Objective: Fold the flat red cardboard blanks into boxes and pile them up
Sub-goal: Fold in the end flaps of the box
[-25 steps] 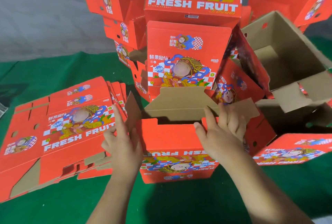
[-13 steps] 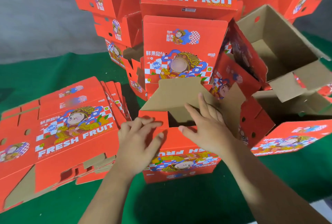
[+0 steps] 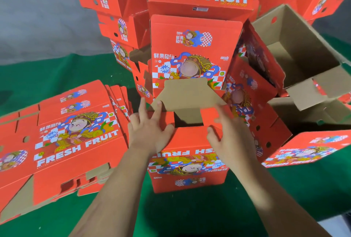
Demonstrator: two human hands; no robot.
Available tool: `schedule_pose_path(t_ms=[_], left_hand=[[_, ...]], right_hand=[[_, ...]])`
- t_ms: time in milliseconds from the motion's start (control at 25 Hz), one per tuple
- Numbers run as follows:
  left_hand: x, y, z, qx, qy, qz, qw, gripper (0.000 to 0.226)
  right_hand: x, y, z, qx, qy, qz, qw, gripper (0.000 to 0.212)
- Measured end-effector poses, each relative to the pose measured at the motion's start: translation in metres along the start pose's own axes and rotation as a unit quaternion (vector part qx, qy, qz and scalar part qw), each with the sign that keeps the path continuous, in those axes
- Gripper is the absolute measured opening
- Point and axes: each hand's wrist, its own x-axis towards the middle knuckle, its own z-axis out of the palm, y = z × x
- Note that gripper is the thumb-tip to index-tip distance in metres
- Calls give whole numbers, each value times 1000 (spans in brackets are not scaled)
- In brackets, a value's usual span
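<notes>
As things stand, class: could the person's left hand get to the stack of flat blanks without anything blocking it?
Probably yes. The stack of flat blanks lies just beside the left hand on the green cloth, with nothing between them, though that hand is pressing flaps on the box being folded.

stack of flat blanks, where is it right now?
Head view, left side: the stack of flat blanks lies on the green cloth, just left of the box being folded and the left hand.
</notes>
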Motion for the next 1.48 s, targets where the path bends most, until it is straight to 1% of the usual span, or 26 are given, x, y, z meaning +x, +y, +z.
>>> schedule_pose_path(t_ms=[40, 120, 200, 280, 320, 400, 440, 520, 600, 640, 680, 720, 760, 800, 840, 920, 1000, 1040, 1120, 1160, 1200, 1240, 1280, 1320, 1400, 1480], left_hand=[[0, -2, 0, -41, 4, 17, 999, 81], [-3, -2, 1, -144, 31, 36, 988, 76], [-9, -3, -3, -240, 46, 14, 970, 59], [-10, -3, -6, -303, 5, -19, 953, 72], [-10, -3, -6, -295, -4, -27, 955, 73], [-13, -1, -1, -183, 17, -29, 983, 68], [-12, 4, -1, -111, 12, -39, 993, 83], [-11, 11, 1, -41, -39, -77, 995, 107], [-9, 7, 8, -63, -70, -87, 992, 101], [-8, 2, 8, -139, -71, -75, 985, 90], [-8, -1, 5, -287, -54, -79, 953, 72], [-10, -2, 2, -468, -30, -110, 877, 50], [-13, -3, -1, -597, -16, -161, 786, 31], [-17, -5, -7, -667, -5, -199, 718, 20], [-21, -6, -12, -697, 4, -214, 685, 13], [-29, -6, -18, -731, 33, -198, 652, 2], [-37, 1, -24, -759, 93, -142, 629, 16], [-41, 7, -27, -769, 114, -101, 621, 25], [-46, 9, -24, -771, 95, -81, 625, 45], [-46, 4, -20, -770, 42, -117, 625, 53], [-48, -2, -19, -768, -47, -177, 614, 59], [-51, -9, -15, -749, -152, -229, 603, 60], [-56, -15, -8, -723, -219, -255, 603, 58], [-60, -19, 2, -712, -224, -258, 613, 55], [-64, -20, 20, -721, -125, -230, 641, 50], [-65, -22, 35, -720, -52, -162, 672, 54]], right_hand=[[3, 5, -2, -42, -13, -27, 999, 37], [14, 15, -7, -57, -48, -17, 997, 42], [32, 17, -11, 61, -62, 82, 993, 46], [46, 22, -7, 176, -41, 165, 970, 55], [50, 25, -5, 182, -72, 187, 963, 60], [51, 31, -2, 142, -215, 175, 950, 76], [48, 31, -1, 105, -267, 154, 945, 91], [41, 25, 4, -8, -274, 149, 950, 105], [34, 16, 10, -85, -230, 143, 959, 100], [32, 14, 11, -71, -224, 127, 964, 95], [34, 14, 8, -12, -221, 133, 966, 89], [38, 16, 2, 78, -211, 169, 960, 79], [43, 17, -6, 182, -179, 223, 941, 69], [48, 20, -14, 270, -138, 286, 909, 61], [49, 22, -21, 328, -107, 341, 874, 53], [44, 33, -30, 410, -96, 422, 803, 56], [37, 41, -37, 498, -110, 479, 715, 74], [31, 44, -39, 513, -135, 491, 691, 77], [12, 50, -36, 476, -204, 505, 690, 72], [0, 57, -30, 467, -216, 498, 698, 64], [-12, 66, -22, 477, -206, 473, 711, 57], [-23, 75, -17, 500, -198, 435, 722, 54], [-33, 82, -15, 524, -203, 396, 726, 58], [-41, 87, -15, 536, -234, 350, 732, 64], [-56, 93, -11, 507, -313, 270, 756, 68], [-69, 98, 4, 458, -335, 264, 780, 67]])
